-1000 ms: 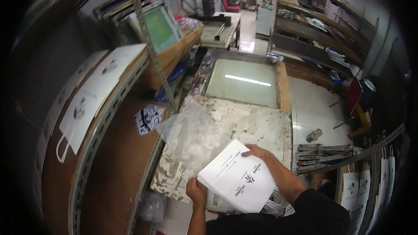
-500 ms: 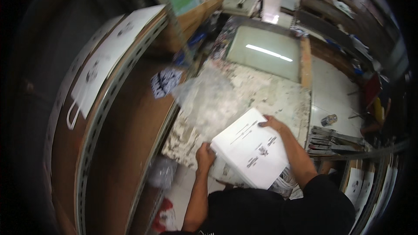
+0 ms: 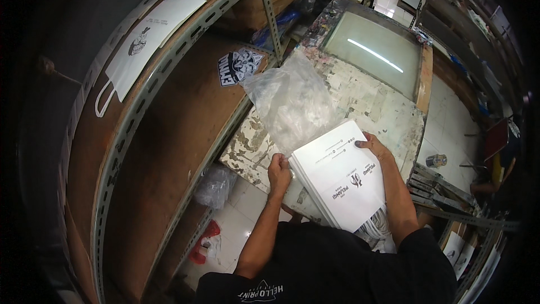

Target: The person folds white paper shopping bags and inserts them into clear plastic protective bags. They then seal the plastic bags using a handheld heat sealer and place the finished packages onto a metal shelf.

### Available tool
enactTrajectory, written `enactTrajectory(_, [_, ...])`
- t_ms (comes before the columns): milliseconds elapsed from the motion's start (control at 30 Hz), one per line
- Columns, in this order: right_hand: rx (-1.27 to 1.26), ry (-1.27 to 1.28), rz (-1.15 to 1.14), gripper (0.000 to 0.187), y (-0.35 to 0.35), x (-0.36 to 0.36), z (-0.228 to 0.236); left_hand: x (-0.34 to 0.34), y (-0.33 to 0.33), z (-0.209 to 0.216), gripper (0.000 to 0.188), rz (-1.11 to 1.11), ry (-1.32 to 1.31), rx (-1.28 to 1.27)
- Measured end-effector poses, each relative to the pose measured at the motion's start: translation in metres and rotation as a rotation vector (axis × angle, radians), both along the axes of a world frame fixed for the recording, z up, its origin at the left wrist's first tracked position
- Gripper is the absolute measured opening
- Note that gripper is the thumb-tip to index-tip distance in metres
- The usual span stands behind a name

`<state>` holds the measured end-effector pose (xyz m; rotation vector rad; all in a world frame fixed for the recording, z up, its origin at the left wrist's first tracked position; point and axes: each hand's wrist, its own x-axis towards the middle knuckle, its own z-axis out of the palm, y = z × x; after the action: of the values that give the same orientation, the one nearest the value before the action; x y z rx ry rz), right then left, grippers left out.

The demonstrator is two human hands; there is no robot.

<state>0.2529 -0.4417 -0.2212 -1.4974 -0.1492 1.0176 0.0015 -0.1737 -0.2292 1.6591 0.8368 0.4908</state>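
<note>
More shirt (image 3: 332,259) showing vs prev; R hand (image 3: 376,145) still on bag stack (image 3: 332,171).

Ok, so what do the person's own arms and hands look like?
The left hand and right hand are bare, and so are the forearms. They come out of short black sleeves, part of a black shirt with white printing.

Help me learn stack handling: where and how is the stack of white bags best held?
Probably by both long edges, left hand from the left, right hand from the right, thumbs on top: the stack of white bags is flat and many-layered, so edge grips should keep it together. Avoid the bunched handles at its near end.
</note>
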Motion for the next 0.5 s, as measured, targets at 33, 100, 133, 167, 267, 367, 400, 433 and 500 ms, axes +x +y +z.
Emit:
enactTrajectory(33, [0.001,-0.003,-0.003,0.06,-0.001,0.001,-0.002,-0.001,0.003,-0.002,0.018,-0.039,-0.039,-0.064])
enactTrajectory(100, [0.009,-0.004,-0.006,0.061,-0.002,0.002,-0.005,-0.007,0.009,-0.006,0.019,-0.092,-0.064,-0.236])
enactTrajectory(133, [0.014,-0.001,-0.018,0.062,-0.006,0.003,-0.01,-0.007,0.008,0.013,0.018,-0.118,-0.047,-0.345])
enactTrajectory(167, [0.021,0.001,-0.02,0.062,-0.005,0.003,-0.011,-0.007,0.009,0.029,0.018,-0.135,-0.033,-0.451])
enactTrajectory(267, [0.033,0.02,-0.026,0.064,-0.002,0.001,-0.008,-0.011,0.014,0.047,0.033,-0.081,-0.032,-0.666])
enactTrajectory(367, [-0.005,0.022,0.003,0.064,-0.003,0.001,-0.004,0.002,0.015,0.075,0.048,-0.1,0.236,-0.596])
enactTrajectory(400, [-0.007,0.021,0.01,0.064,-0.003,0.001,-0.003,0.004,0.011,0.078,0.051,-0.098,0.251,-0.541])
enactTrajectory(433, [-0.008,0.02,0.019,0.064,-0.004,0.001,0.001,0.008,0.005,0.08,0.055,-0.094,0.265,-0.484])
enactTrajectory(500, [-0.01,0.014,0.037,0.064,0.0,0.001,0.005,0.012,0.005,0.072,0.06,-0.049,0.297,-0.438])
